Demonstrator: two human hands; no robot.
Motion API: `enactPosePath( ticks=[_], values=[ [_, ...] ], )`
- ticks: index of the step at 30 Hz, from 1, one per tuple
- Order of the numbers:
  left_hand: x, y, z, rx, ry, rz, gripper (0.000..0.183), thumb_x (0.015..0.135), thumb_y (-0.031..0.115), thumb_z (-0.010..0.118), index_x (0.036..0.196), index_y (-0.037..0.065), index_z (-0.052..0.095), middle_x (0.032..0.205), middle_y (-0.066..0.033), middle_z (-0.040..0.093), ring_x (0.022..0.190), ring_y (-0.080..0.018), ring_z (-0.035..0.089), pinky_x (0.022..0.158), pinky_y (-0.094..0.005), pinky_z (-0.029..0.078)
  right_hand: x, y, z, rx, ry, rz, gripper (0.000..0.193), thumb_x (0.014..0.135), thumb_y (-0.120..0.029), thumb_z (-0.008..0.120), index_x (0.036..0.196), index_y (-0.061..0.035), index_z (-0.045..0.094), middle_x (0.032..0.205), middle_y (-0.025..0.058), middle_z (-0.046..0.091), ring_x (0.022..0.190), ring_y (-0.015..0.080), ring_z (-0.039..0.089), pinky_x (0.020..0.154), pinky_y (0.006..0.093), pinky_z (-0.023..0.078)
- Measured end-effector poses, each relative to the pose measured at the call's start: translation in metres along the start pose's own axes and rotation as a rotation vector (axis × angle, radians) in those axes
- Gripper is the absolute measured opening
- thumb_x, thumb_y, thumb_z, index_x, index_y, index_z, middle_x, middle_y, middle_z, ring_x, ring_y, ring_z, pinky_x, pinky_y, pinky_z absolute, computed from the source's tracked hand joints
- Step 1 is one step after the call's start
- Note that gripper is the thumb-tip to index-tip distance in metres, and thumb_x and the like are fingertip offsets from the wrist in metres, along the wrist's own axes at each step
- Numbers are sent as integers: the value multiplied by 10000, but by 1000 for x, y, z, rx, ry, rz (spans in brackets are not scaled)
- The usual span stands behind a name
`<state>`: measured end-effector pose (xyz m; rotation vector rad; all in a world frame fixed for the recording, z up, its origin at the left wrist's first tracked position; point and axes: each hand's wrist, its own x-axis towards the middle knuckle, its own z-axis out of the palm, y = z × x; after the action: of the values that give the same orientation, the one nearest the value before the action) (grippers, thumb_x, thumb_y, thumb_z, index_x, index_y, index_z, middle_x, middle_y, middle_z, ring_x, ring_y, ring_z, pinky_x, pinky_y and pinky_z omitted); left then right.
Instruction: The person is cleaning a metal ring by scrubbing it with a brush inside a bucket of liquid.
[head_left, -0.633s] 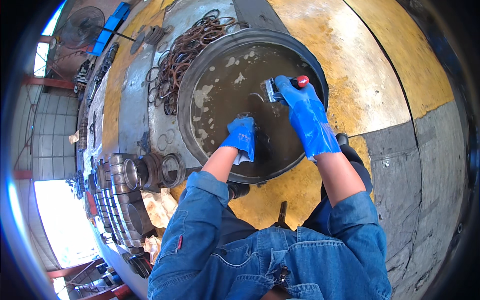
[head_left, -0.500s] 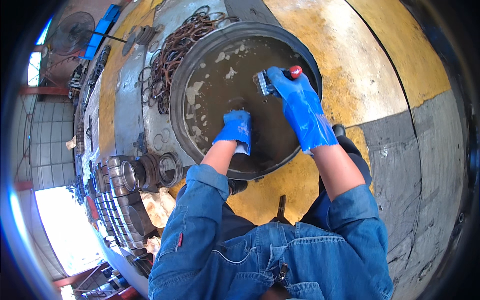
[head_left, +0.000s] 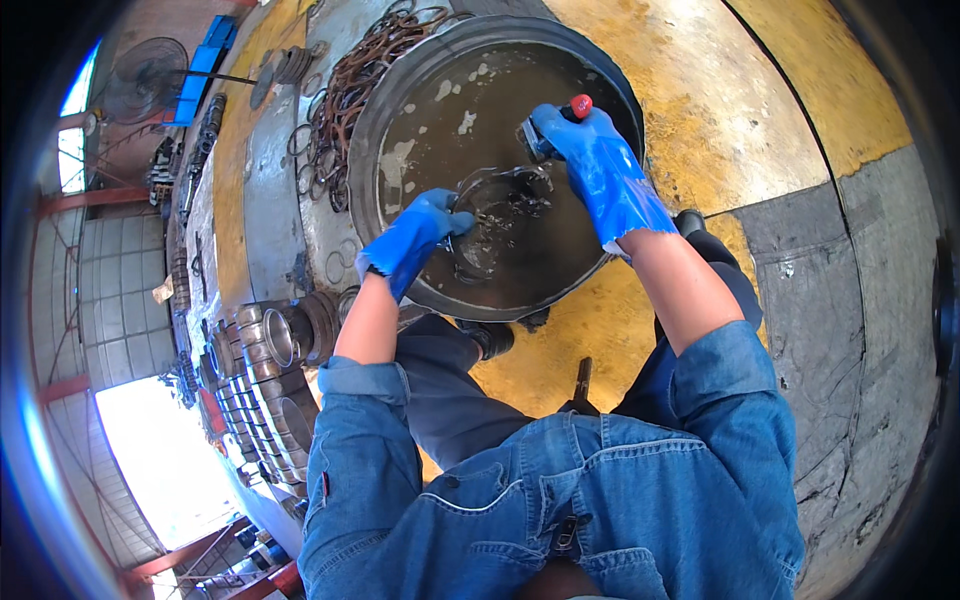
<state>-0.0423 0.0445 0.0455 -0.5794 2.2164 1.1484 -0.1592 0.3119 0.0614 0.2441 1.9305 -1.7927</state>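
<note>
A wide round tub (head_left: 362, 165) of murky brown liquid stands before me. My left hand (head_left: 432, 220), in a blue rubber glove, is closed on the edge of a thin metal ring (head_left: 470, 183), partly under the rippling surface. My right hand (head_left: 575, 135), gloved alike, grips a brush (head_left: 537, 140) over the right side of the tub; its red handle end (head_left: 581, 104) sticks out above the fist. The fingers hide most of the brush, and its bristles cannot be made out.
Rusty rings (head_left: 365, 75) lie heaped along the tub's far left side. Stacked metal cylinders (head_left: 262, 345) stand at the left, with a fan (head_left: 145, 80) farther off. Yellow and grey plates (head_left: 790, 260) cover the floor. My shoe (head_left: 490, 338) is beside the tub's near edge.
My left hand has risen out of the liquid and moved left, bringing a ring to the surface. The right hand keeps the brush, now turned slightly. The view has shifted a little.
</note>
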Motion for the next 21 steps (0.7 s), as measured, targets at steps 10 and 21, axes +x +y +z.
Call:
enactPosePath(
  ticks=[10,21],
  values=[
    [-29,-49,-7,-546,211,223,288,950,243,737,1156,47,697,1013,-65,758,869,-133,709,683,-257,518,-67,26,70,86,-602,-705,257,946,-190,708,1158,-50,744,1032,101,756,897,195,724,871,334,570],
    [-31,-41,35,-560,218,204,316,899,127,773,1173,5,675,920,-88,760,769,-159,703,669,-274,530,24,71,77,123,-280,-262,255,953,-211,624,856,-2,732,763,90,728,702,155,688,679,329,544]
  ],
)
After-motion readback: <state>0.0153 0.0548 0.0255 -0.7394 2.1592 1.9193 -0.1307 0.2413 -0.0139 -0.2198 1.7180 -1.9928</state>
